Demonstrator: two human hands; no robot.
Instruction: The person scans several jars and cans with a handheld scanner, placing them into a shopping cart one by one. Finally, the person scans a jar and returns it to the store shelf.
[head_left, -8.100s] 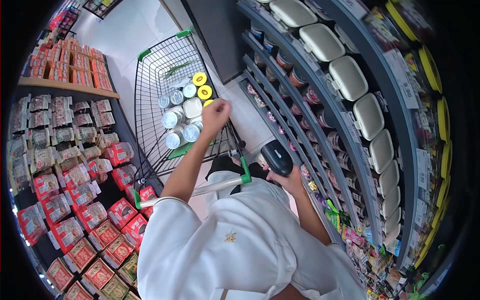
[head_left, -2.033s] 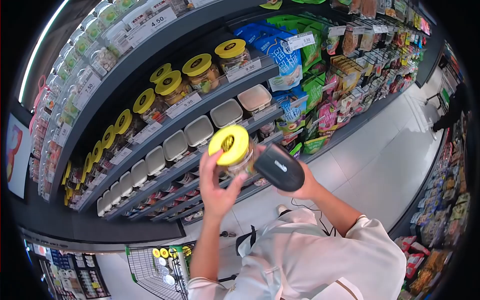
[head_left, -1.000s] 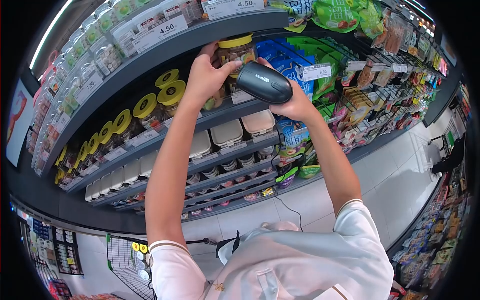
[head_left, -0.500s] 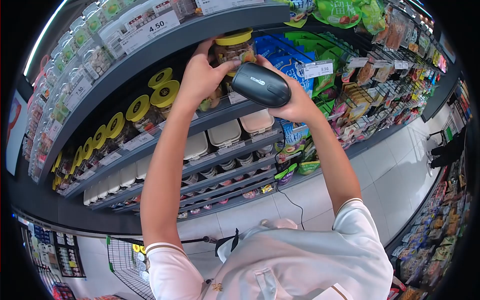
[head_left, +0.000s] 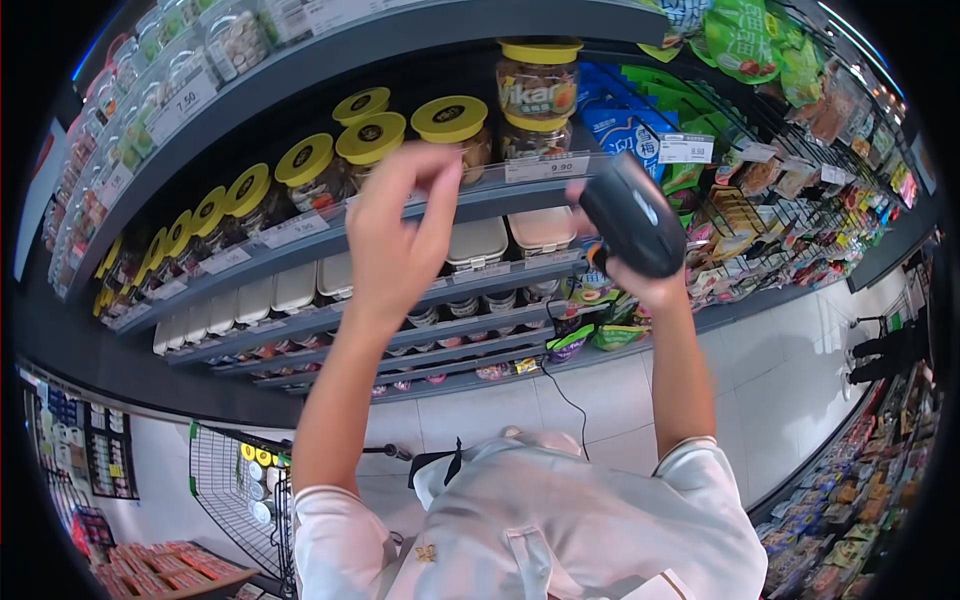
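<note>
My right hand grips a black handheld barcode scanner, its rounded head tilted and slightly blurred. My left hand hovers in front of the shelf, blurred, with the fingers loosely curled, a gap beside the thumb and nothing visible in it. Just behind it stands a clear jar with a yellow lid, partly covered by my fingers. To the right, a labelled jar with a yellow lid is stacked on another jar, above a price tag.
More yellow-lidded jars line the curved shelf leftward. White-lidded tubs fill the tier below. Blue and green snack bags hang at the right. A shopping cart stands at lower left, and a person's legs show far right.
My left hand has come away from the stacked jar, down and left. The right hand has moved the scanner right and down. The view has shifted, showing the jars fully.
</note>
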